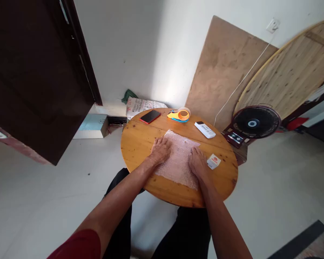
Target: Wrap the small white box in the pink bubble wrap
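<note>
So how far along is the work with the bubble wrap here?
Done: the bubble wrap lies spread on the table. In hand: the left hand and right hand rest on its sides. Left, it seems: the tape dispenser, remote and phone lie beyond it, untouched; their use can't be told.

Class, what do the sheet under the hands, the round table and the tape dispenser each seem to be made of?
Sheet: probably clear plastic bubble wrap, shiny, with a fine bumpy texture.
Table: wood, seemingly varnished, with dark knots and plank seams.
Dispenser: likely smooth moulded plastic, judging by its even, bright orange-yellow colour.
</note>
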